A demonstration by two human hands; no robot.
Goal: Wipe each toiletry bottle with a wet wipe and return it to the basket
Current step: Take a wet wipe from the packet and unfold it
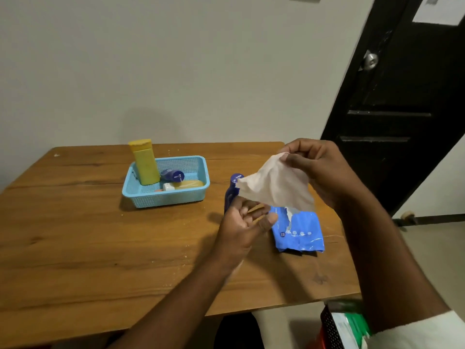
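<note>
My right hand point(317, 167) pinches the top corner of a white wet wipe point(275, 186), which hangs unfolded above the blue wipe pack point(300, 235). Below the wipe's lower edge, my left hand point(245, 220) is held palm up with its fingers loosely spread; they hold nothing. A dark blue bottle point(232, 190) stands on the table just behind that hand, partly hidden by the wipe. The light blue basket point(201, 187) holds an upright yellow bottle point(144, 163), a small blue bottle point(172, 175) and an amber bottle point(187, 184) lying on its side with a white cap.
The wooden table point(88, 243) stands against a pale wall. A black door point(402, 102) is at the right. Below the table's front right corner there is a dark perforated bin point(334, 328) with green and white packaging.
</note>
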